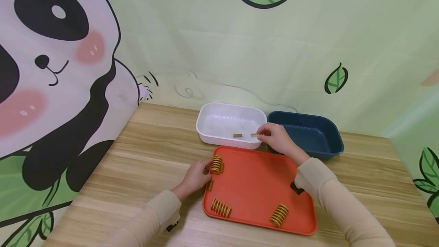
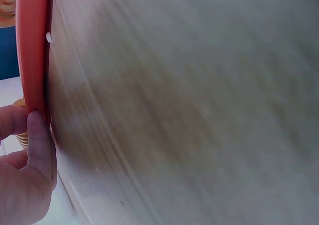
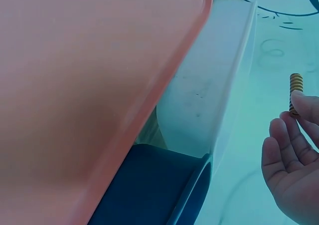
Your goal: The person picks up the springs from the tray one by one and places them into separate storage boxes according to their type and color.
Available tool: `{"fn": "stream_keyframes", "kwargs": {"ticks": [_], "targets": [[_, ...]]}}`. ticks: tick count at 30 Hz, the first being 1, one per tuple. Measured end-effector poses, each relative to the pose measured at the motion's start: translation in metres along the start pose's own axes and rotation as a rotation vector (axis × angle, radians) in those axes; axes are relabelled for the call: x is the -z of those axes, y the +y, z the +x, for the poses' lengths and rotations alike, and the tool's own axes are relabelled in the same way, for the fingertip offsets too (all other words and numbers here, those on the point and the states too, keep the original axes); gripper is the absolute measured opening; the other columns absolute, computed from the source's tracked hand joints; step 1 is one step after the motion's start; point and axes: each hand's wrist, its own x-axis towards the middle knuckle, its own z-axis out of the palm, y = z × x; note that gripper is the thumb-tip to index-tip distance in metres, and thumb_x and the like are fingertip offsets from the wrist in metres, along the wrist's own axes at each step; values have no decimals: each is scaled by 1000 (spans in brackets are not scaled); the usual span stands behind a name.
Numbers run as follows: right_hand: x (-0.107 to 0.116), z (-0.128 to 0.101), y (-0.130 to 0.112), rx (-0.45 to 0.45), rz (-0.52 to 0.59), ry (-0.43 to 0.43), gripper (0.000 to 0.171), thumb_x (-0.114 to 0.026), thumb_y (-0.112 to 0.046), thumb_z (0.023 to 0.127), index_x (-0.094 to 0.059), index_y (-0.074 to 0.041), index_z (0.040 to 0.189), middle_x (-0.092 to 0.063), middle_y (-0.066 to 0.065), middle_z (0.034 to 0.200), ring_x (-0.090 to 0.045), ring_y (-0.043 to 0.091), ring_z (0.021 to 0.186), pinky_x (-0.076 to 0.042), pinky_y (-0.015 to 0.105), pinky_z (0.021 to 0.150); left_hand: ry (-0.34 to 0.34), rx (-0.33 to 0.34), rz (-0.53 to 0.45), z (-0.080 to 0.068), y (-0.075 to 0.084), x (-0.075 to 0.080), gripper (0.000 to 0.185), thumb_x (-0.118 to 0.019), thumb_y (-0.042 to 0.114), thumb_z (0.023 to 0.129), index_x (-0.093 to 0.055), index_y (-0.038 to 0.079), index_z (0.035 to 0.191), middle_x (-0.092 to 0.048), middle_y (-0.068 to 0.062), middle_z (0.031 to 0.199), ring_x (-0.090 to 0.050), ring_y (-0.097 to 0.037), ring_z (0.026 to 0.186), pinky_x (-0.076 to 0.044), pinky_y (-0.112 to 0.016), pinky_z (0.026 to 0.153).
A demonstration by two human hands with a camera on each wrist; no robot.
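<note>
My right hand pinches a small gold coil spring between thumb and fingertips, over the right part of the white bin. Another small spring lies inside that bin. With thumb and fingers, my left hand grips the left rim of the red tray. Right by those fingers, a large gold spring stands on the tray with a small one partly hidden behind it. One more small spring lies along the left rim.
Two more large springs lie near the tray's front: one at the left corner, one towards the right. A dark blue bin adjoins the white bin's right side. Behind both bins rises a printed fabric wall.
</note>
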Motion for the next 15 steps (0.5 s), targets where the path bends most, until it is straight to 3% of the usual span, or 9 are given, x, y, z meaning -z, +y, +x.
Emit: {"fn": "stream_keyframes", "kwargs": {"ticks": [15], "targets": [[-12, 15, 11, -81, 35, 27, 19, -60, -11, 81, -63, -3, 98, -63, 14, 94, -56, 23, 83, -49, 35, 75, 3, -5, 8, 1, -1, -1, 48, -59, -4, 67, -55, -2, 115, -61, -8, 83, -55, -14, 73, -47, -25, 63]]}}
